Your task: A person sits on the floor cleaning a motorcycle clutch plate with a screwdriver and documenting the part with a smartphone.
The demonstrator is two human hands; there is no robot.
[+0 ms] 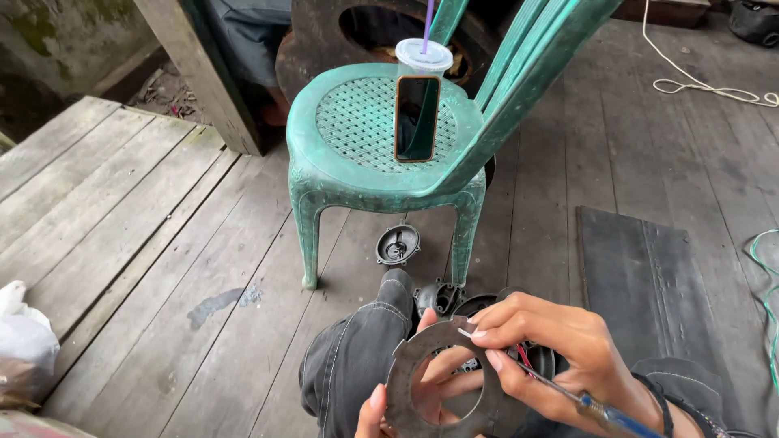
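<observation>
My left hand [406,401] holds a flat grey metal ring plate [438,381] from below, fingers showing through its centre hole. My right hand [560,353] grips a thin screwdriver with a blue handle [608,415], its tip resting on the ring's upper edge. Red wires [523,357] show just under the right hand's fingers. Dark round motor parts [442,296] lie on the floor behind the ring, beside my knee in dark trousers [357,357].
A green plastic chair [357,162] stands ahead, a phone [417,118] propped on its seat against a lidded cup with a purple straw [423,55]. A round black cover [398,243] lies under the chair. A dark board [641,276] lies right, a white bag [20,341] left, white rope [706,85] far right.
</observation>
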